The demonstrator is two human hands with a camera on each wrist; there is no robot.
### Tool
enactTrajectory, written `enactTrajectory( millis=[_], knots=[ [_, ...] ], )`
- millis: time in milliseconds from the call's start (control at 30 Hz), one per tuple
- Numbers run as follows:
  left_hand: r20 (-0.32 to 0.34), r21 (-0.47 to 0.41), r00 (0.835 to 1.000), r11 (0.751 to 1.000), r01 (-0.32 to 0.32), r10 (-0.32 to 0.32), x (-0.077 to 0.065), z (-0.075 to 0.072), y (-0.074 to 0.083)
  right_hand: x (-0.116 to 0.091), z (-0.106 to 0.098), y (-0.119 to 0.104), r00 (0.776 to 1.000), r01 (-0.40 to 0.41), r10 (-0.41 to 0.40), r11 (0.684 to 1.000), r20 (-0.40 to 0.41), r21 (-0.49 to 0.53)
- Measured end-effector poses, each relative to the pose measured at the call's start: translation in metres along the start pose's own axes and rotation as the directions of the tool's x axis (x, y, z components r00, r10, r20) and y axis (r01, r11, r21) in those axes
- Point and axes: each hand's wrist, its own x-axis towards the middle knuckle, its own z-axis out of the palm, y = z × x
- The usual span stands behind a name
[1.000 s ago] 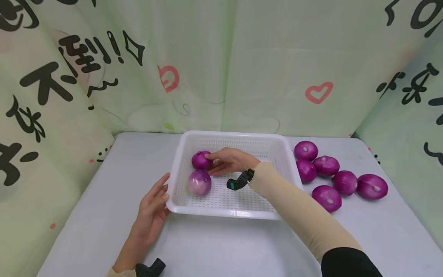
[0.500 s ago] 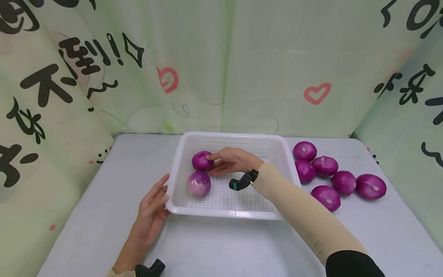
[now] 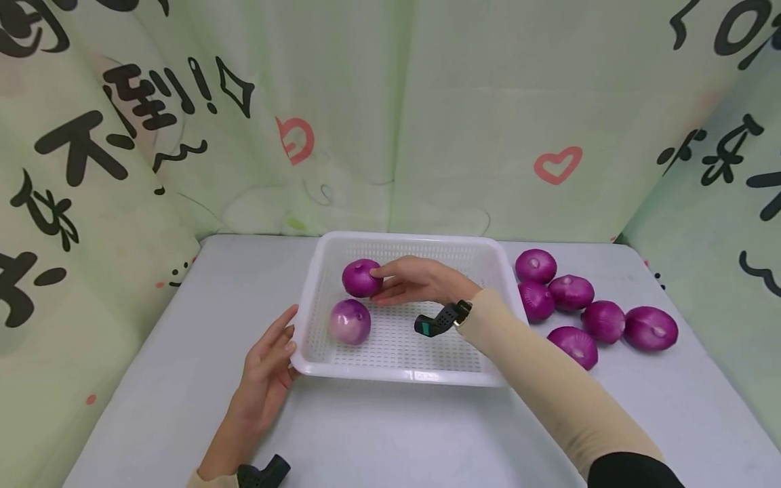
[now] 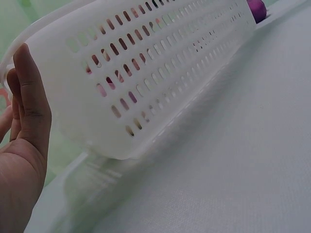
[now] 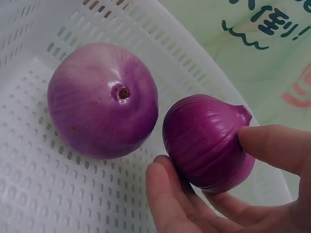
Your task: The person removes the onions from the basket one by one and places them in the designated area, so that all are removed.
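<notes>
A white perforated plastic basket [image 3: 390, 376] stands on the table with two purple onions inside. My right hand [image 3: 421, 279] pinches the smaller, dark red onion [image 5: 209, 143] between thumb and fingers, above the basket's left part. Close beside it, the larger, paler onion [image 5: 102, 101] rests on the basket floor, apart from the held one in the right wrist view. At the basket's left end, my left hand [image 3: 268, 369] touches the rim with its fingers fairly straight. The left wrist view shows those fingers [image 4: 31, 87] against the basket's corner.
Several red onions [image 3: 604, 322] lie loose on the table to the right of the basket, some near its right wall. A pale green curtain [image 3: 464, 135] with lettering hangs behind and on both sides of the white table [image 3: 165, 379].
My right hand has lifted the smaller onion slightly and moved it a little to the right, widening the gap from the larger one. My left hand stays at the rim.
</notes>
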Motion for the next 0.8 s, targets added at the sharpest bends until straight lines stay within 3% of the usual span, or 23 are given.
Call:
enactTrajectory(
  millis=[300, 533, 800],
  knots=[
    [-0.016, 0.004, 1.000, 1.000, 0.010, -0.010, -0.001, 0.000, 0.000, -0.021, 0.001, 0.002, 0.993, 0.101, -0.096, 0.993, 0.074, -0.066],
    [0.014, 0.000, 1.000, 1.000, -0.015, 0.015, 0.000, 0.000, 0.001, -0.042, 0.003, 0.003, 0.983, 0.170, -0.159, 0.977, 0.094, -0.126],
    [-0.010, -0.001, 1.000, 1.000, 0.007, -0.007, 0.000, 0.001, 0.001, -0.067, 0.001, 0.009, 0.971, 0.231, -0.220, 0.965, 0.095, -0.126]
  ],
)
